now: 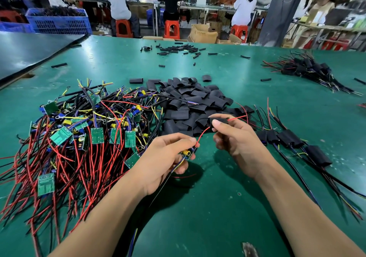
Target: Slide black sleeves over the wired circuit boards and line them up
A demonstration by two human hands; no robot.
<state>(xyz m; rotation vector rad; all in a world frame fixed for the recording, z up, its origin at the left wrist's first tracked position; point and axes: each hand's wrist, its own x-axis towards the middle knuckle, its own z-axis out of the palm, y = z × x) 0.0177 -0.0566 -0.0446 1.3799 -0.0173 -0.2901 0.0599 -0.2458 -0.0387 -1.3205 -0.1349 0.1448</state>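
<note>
Your left hand (164, 157) pinches the circuit board (187, 153) and your right hand (237, 139) the black sleeve (218, 120) on its red wire (205, 131); crooked tugs could snag it.

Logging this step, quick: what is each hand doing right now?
Left hand: pinching a wired circuit board.
Right hand: gripping a black sleeve with a red wire threaded through it.

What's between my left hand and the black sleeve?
Head view: a red wire runs from the circuit board in the left hand into the black sleeve that the right hand pinches.
</note>
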